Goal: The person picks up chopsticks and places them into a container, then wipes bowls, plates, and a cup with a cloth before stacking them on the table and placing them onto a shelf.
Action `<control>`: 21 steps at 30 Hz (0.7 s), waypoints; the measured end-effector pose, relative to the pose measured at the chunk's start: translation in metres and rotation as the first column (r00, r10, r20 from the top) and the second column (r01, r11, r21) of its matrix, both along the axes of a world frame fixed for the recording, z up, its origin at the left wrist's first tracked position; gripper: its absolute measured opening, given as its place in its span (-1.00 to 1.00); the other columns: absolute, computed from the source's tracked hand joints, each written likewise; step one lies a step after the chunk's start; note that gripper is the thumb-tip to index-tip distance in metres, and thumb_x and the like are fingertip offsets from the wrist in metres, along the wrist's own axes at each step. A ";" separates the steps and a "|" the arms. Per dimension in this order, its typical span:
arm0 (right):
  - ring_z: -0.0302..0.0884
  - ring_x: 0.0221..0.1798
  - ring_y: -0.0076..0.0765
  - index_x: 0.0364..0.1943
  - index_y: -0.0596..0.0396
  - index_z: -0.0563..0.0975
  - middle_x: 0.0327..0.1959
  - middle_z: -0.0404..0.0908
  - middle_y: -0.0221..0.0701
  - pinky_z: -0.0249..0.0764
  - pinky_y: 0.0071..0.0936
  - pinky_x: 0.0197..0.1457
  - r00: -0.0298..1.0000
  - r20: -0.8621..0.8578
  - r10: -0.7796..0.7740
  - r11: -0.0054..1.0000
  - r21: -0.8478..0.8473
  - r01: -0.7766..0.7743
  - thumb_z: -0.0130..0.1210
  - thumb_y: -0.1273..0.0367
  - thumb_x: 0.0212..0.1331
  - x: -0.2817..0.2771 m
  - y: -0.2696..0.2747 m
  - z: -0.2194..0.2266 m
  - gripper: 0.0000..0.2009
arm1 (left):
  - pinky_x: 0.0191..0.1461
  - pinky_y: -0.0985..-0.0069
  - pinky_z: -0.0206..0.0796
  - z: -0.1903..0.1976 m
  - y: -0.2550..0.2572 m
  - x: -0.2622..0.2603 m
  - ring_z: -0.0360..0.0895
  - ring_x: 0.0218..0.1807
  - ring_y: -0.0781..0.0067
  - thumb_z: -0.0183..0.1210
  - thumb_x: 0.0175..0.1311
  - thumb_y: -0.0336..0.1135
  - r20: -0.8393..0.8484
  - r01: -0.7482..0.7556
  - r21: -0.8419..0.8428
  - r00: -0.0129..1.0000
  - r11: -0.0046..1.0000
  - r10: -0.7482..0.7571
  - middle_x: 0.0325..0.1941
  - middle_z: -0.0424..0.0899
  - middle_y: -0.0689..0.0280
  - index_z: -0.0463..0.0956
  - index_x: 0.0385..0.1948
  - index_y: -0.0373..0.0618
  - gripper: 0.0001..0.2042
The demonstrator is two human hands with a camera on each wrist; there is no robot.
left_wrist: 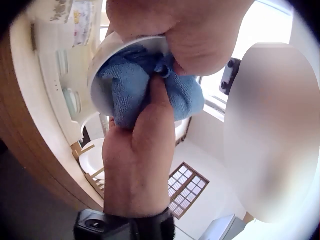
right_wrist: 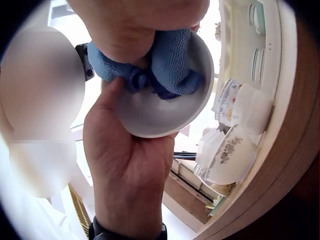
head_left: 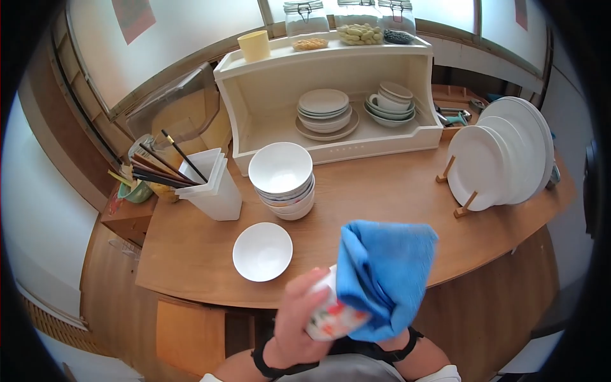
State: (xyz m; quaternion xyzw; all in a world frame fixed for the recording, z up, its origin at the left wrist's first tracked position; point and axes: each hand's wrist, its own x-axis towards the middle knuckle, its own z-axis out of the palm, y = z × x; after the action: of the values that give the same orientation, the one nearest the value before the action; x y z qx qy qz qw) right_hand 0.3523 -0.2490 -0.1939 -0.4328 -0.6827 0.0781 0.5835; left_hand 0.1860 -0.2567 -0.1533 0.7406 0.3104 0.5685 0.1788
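Observation:
Near the table's front edge, my left hand (head_left: 298, 321) grips a white bowl (head_left: 334, 320) with red flower marks on its outside. The bowl is tilted on its side, and its white inner wall shows in the right wrist view. A blue cloth (head_left: 389, 274) is bunched into it and drapes over its rim. With the thumb pushed into the folds, my right hand (left_wrist: 142, 132) pinches the cloth at the bowl's edge. In the head view the cloth hides most of that hand. A single white bowl (head_left: 262, 251) rests on the table, left of my hands.
Behind the single bowl stands a stack of bowls (head_left: 281, 169), beside a white container (head_left: 216, 191) of chopsticks. White plates (head_left: 477, 167) lean in a wooden rack at right. A cream shelf (head_left: 267, 83) with dishes and jars spans the back of the wooden table (head_left: 363, 184).

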 end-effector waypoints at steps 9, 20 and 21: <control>0.46 0.05 -0.44 0.15 0.06 0.35 0.03 0.50 -0.37 0.42 -0.41 0.13 0.256 -0.958 0.126 0.585 -0.137 -0.799 -0.08 0.28 0.40 0.009 0.006 -0.010 -0.68 | 0.33 0.18 0.20 0.024 0.014 -0.008 0.35 0.27 0.14 -0.03 0.30 -0.17 0.803 0.516 -0.579 0.495 0.632 0.332 0.25 0.36 0.14 0.09 0.33 -0.15 -0.43; 0.44 -0.03 -0.52 0.09 0.13 0.40 -0.01 0.49 -0.38 0.40 -0.48 0.10 0.526 -0.850 0.039 0.750 -0.322 -0.577 0.05 0.27 0.33 0.027 0.006 0.000 -0.66 | 0.42 0.32 0.02 0.009 0.004 -0.008 0.17 0.40 0.23 -0.10 0.41 -0.04 0.839 0.755 -0.446 0.540 0.482 -0.070 0.38 0.20 0.08 -0.08 0.38 -0.28 -0.34; 0.48 -0.03 -0.46 0.04 0.16 0.44 -0.02 0.51 -0.37 0.42 -0.46 0.08 0.663 -0.746 0.061 0.853 -0.306 -0.423 0.08 0.29 0.30 0.026 0.005 0.007 -0.69 | 0.42 0.34 0.01 0.009 0.003 -0.006 0.17 0.40 0.24 -0.12 0.42 0.01 0.818 0.715 -0.474 0.573 0.514 -0.043 0.38 0.19 0.09 -0.09 0.38 -0.29 -0.33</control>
State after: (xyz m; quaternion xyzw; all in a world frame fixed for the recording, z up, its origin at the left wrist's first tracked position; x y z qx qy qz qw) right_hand 0.3784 -0.2441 -0.1872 -0.3941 -0.4172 0.4760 0.6664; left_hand 0.1797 -0.2538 -0.1446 0.3515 0.2339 0.5555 0.7164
